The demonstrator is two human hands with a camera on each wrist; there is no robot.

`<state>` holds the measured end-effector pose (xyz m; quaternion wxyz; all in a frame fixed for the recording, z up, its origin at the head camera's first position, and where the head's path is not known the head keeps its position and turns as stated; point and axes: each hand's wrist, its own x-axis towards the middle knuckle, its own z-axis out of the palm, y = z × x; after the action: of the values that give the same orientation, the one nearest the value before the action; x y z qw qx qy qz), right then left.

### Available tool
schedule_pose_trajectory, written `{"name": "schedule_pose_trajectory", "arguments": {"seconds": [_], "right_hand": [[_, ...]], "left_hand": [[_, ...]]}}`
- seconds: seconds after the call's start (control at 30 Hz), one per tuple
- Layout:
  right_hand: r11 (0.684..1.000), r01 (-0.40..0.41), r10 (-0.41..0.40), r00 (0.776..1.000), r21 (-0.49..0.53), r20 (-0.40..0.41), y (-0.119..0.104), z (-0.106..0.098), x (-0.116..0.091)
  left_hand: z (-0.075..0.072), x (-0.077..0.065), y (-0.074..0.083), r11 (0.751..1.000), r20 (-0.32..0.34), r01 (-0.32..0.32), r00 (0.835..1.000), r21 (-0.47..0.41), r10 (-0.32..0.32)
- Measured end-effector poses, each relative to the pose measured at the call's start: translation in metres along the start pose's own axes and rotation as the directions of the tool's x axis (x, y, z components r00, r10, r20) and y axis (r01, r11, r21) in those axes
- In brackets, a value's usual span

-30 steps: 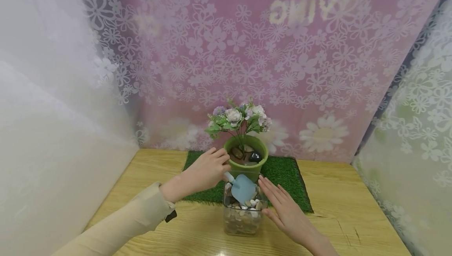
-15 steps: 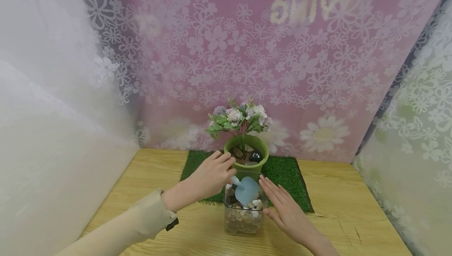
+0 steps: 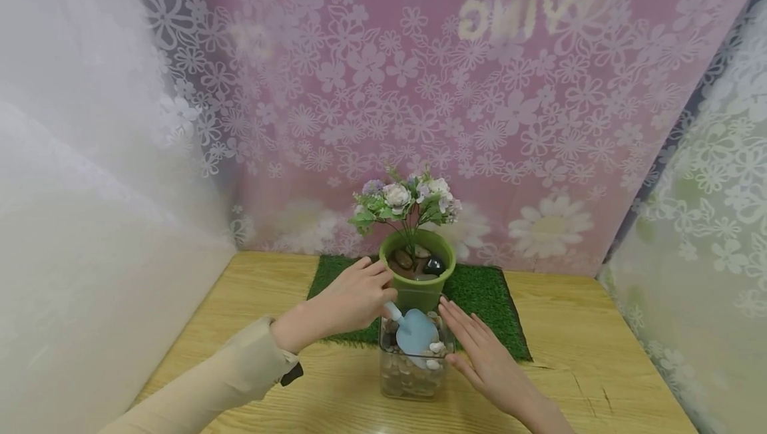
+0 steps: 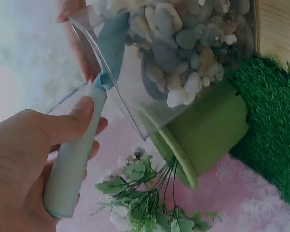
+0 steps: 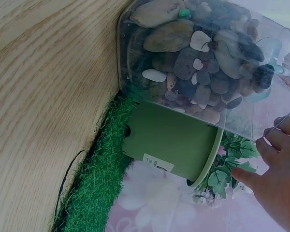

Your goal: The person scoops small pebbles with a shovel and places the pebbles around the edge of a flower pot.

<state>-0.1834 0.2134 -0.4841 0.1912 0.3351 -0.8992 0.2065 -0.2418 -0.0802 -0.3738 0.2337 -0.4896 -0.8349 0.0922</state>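
Note:
My left hand (image 3: pixel 353 297) grips the pale handle of a small blue trowel (image 3: pixel 417 333), thumb along the handle in the left wrist view. Its blade is inside a clear plastic container (image 3: pixel 413 387), on the pebbles (image 4: pixel 198 58) and partly among them. The pebbles are grey, brown and white, with a green one (image 5: pixel 184 12) showing in the right wrist view. My right hand (image 3: pixel 488 357) lies with straight fingers against the container's right side, fingertips at the rim. Just behind the container stands a green flowerpot (image 3: pixel 419 291).
Artificial flowers (image 3: pixel 407 198) and larger stones (image 3: pixel 434 265) are in the flowerpot, which stands on a green turf mat (image 3: pixel 488 307). Underneath is a wood-grain table (image 3: pixel 569 341). A pink floral curtain (image 3: pixel 383 108) hangs behind, with pale sheets at both sides.
My left hand moved right and then slightly back left with the trowel. The blade now sits lower and nearer the container's front, among the pebbles. My right hand has stayed in place.

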Motion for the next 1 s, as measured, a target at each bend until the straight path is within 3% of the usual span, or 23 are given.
{"name": "schedule_pose_trajectory", "arguments": {"seconds": [0.1, 0.2, 0.27, 0.53, 0.87, 1.0], "right_hand": [[1.0, -0.008, 0.008, 1.0, 0.004, 0.003, 0.0, 0.0, 0.0], [1.0, -0.018, 0.018, 1.0, 0.01, 0.007, -0.001, -0.001, 0.0], [1.0, -0.017, 0.017, 1.0, 0.01, 0.006, -0.001, -0.001, 0.001], [1.0, -0.01, 0.01, 1.0, 0.027, -0.003, 0.0, 0.0, 0.001], [0.999, -0.004, 0.004, 1.0, 0.037, -0.003, 0.001, 0.001, 0.0], [0.998, -0.004, 0.004, 1.0, 0.055, -0.007, -0.001, 0.001, 0.002]], "left_hand": [[0.001, -0.002, 0.001, 0.997, 0.042, 0.051, 0.998, -0.052, -0.049], [0.004, -0.008, 0.003, 0.981, 0.113, 0.134, 0.986, -0.137, -0.119], [0.006, -0.011, 0.004, 0.972, 0.126, 0.166, 0.981, -0.167, -0.146], [0.013, -0.01, 0.015, 0.991, -0.066, 0.118, 0.99, -0.06, -0.122], [0.021, -0.014, 0.018, 0.979, -0.115, 0.148, 0.98, -0.141, -0.165], [0.023, -0.018, 0.015, 0.972, -0.098, 0.168, 0.978, -0.166, -0.186]]}}
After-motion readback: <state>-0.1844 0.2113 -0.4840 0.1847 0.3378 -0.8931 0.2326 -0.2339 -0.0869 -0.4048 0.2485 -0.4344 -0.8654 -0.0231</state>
